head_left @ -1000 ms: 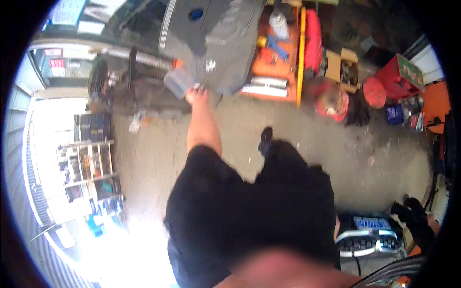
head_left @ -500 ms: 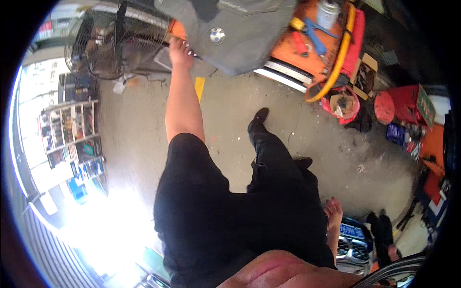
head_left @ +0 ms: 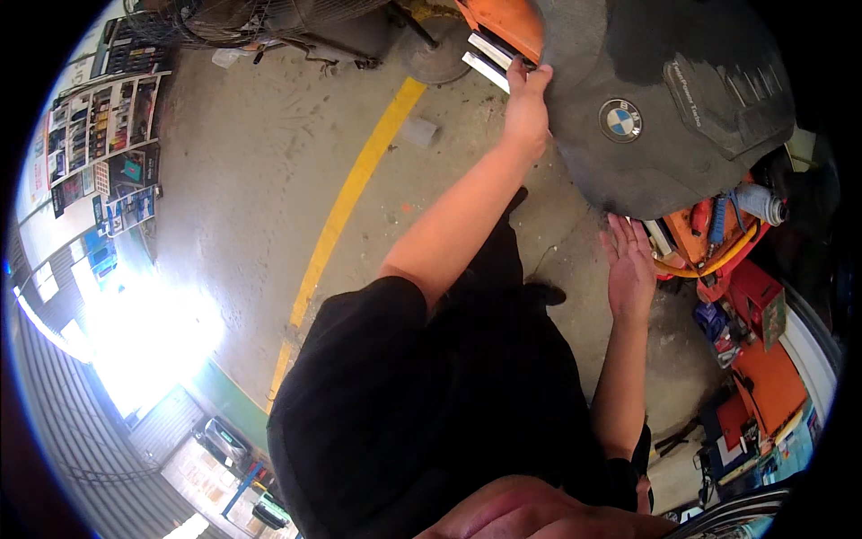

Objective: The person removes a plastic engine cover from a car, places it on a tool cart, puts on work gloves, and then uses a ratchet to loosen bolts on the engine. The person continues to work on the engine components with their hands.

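Overhead, the left hand (head_left: 527, 106) had its fingers (head_left: 519, 74) gripping the grey engine cover (head_left: 664, 108); the right hand (head_left: 630, 268) hung open-fingered beneath it.

Left hand (head_left: 527, 106) raised, fingers curled, right hand (head_left: 630, 268) open

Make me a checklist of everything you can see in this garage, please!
Surface: grey concrete floor with a yellow line.
Job's things: big dark engine cover, held up off the floor.
Clutter: orange tool cart with a spray can; red boxes at the right.
Hands: left hand grips the cover's edge; right hand open just below the cover.
Cables: yellow hose on the cart.
Surroundings: shelf rack, fan, bright doorway.
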The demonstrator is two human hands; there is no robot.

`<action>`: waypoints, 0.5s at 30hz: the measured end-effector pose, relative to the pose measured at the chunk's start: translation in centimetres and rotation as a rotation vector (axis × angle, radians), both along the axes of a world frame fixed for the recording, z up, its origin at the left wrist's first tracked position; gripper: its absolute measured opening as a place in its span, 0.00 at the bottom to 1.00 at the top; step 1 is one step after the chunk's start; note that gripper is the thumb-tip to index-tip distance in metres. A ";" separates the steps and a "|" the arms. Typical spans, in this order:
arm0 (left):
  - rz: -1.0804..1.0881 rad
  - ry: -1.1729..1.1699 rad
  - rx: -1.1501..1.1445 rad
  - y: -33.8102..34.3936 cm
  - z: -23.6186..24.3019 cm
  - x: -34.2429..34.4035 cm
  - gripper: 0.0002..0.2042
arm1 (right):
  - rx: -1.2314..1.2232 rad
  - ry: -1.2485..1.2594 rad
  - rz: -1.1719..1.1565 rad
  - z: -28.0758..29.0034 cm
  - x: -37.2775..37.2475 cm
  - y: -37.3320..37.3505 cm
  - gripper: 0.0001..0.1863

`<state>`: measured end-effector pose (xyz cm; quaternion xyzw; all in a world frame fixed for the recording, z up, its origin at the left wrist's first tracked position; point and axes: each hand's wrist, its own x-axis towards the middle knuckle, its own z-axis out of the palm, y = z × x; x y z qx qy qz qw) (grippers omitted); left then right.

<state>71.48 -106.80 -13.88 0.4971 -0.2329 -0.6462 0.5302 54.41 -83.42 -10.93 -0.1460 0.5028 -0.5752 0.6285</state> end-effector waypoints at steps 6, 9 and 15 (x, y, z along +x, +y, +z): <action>-0.044 -0.025 0.003 -0.7 -2.6 2.1 0.38 | 0.103 0.066 -0.110 0.5 1.6 -0.2 0.31; -0.030 0.015 0.044 -0.7 -5.1 3.0 0.35 | 0.173 0.022 -0.143 0.5 0.6 0.4 0.32; -0.080 0.028 0.118 -0.1 -9.6 6.1 0.24 | 0.247 -0.042 -0.128 -3.0 -1.6 9.6 0.31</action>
